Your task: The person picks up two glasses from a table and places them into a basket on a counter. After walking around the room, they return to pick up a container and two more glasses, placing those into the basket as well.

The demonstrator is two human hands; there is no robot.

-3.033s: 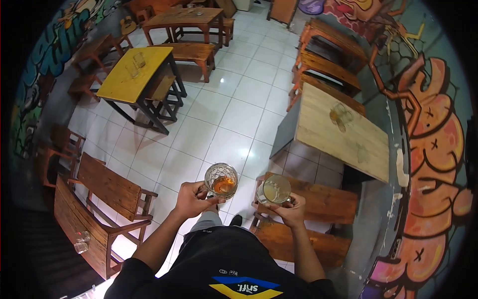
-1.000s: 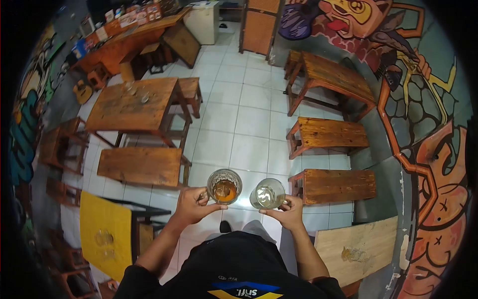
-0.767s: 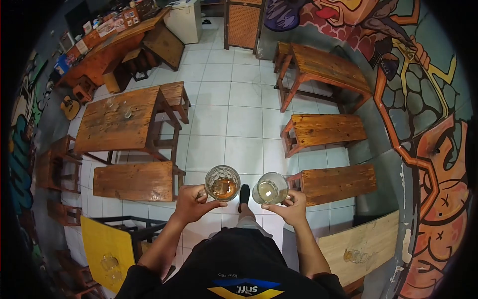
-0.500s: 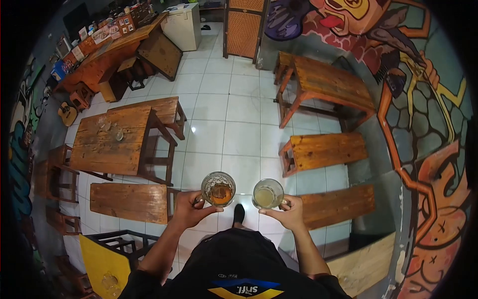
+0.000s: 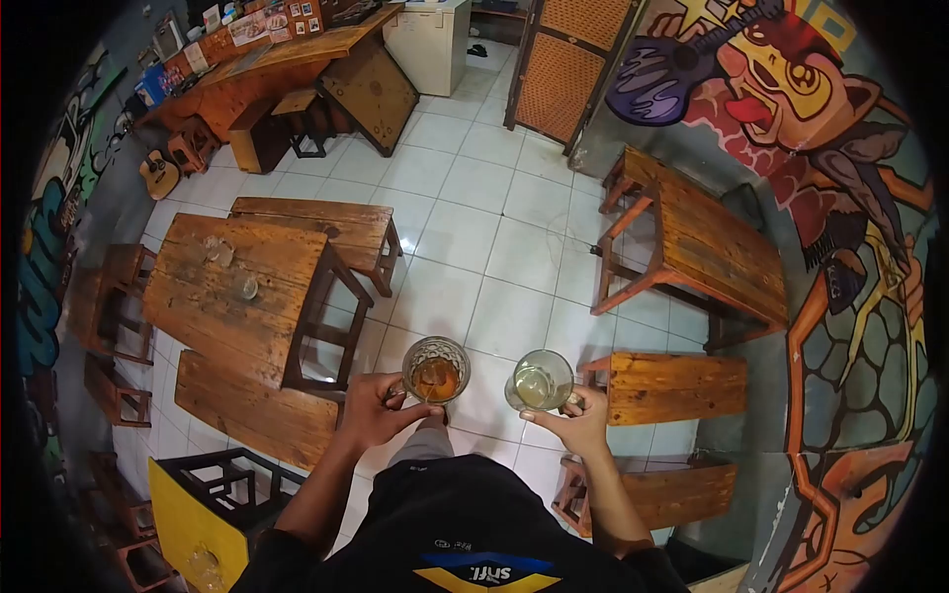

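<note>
My left hand (image 5: 371,415) is closed round the handle of a dimpled glass mug (image 5: 435,372), which has some amber-brown liquid in it. On the other side, my right hand (image 5: 573,423) grips the handle of a second glass mug (image 5: 540,381) with a pale, cloudy liquid low inside. Both mugs are held apart in front of my body, above the tiled floor. The right mug leans slightly to the left.
A wooden table (image 5: 232,282) with glassware stands left, with benches (image 5: 316,222) beside it. Another wooden table (image 5: 717,232) and a bench (image 5: 677,388) line the right wall. A yellow-topped table (image 5: 193,524) is near my left elbow. A counter (image 5: 267,74) and woven screen (image 5: 573,74) stand ahead.
I have stepped forward and the view has turned left, so the furniture has shifted and tilted. Both mugs stay in my hands; the right one now leans more.
</note>
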